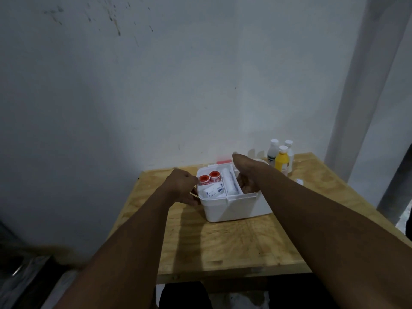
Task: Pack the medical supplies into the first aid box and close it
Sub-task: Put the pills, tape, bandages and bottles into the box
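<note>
Gripping box [234,208] rim, left hand [182,186], right hand [246,175] fingertips hidden inside

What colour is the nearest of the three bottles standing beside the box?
The bottle is yellow with a white cap, best seen in the head view.

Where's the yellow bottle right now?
Head view: the yellow bottle stands on the table, far right, before two white bottles, outside the first aid box.
</note>
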### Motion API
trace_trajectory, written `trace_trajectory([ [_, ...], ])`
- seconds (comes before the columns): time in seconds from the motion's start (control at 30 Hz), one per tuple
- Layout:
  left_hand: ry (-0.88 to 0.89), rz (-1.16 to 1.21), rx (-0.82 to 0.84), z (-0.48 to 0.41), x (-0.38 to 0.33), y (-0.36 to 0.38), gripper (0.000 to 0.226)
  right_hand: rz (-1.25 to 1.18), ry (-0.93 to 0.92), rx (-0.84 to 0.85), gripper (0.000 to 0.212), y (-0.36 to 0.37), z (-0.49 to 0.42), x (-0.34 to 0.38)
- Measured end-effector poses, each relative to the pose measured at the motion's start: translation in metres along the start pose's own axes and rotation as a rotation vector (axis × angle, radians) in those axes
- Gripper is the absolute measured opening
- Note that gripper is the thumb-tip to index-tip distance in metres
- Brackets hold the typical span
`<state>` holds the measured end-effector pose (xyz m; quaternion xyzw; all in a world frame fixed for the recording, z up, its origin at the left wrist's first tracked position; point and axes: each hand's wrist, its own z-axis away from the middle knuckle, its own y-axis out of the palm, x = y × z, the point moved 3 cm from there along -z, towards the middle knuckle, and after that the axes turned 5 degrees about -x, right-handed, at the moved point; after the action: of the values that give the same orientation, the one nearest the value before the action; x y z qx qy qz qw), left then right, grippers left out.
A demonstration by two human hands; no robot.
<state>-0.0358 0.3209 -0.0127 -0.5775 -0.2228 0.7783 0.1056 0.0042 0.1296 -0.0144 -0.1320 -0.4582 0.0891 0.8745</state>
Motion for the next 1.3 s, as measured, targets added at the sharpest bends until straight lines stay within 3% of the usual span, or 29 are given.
trace_trajectory([
  [0.17,-0.009,0.002,-0.002,0.001,0.001,0.000,0.017,-0.140,-0.048,0.080,0.073,0.013,0.000,0.002],
  [0.33,-0.005,-0.010,-0.009,0.000,0.000,0.001,0.018,-0.167,-0.040,0.055,0.073,0.013,-0.009,0.000],
  [0.53,0.004,-0.059,-0.030,0.001,-0.001,0.002,0.014,0.021,-0.063,0.068,0.075,-0.009,-0.005,-0.001],
  [0.63,0.012,-0.088,-0.056,0.001,-0.002,0.002,0.016,0.059,-0.205,-0.047,0.037,-0.043,-0.003,0.007],
  [0.7,0.027,-0.100,-0.093,-0.001,-0.004,0.002,0.021,0.063,-0.310,-0.170,0.023,-0.073,-0.001,0.012],
  [0.83,0.099,-0.211,-0.185,-0.004,-0.008,0.006,0.026,0.100,-0.387,-0.320,0.019,-0.124,0.000,0.010],
  [1.07,0.157,-0.546,-0.300,-0.018,-0.014,0.015,0.037,0.214,-0.369,-0.357,0.029,-0.146,-0.003,-0.005],
  [1.3,0.156,-0.616,-0.335,-0.020,-0.026,0.025,0.031,0.260,-0.351,-0.382,0.025,-0.151,-0.006,-0.012],
])
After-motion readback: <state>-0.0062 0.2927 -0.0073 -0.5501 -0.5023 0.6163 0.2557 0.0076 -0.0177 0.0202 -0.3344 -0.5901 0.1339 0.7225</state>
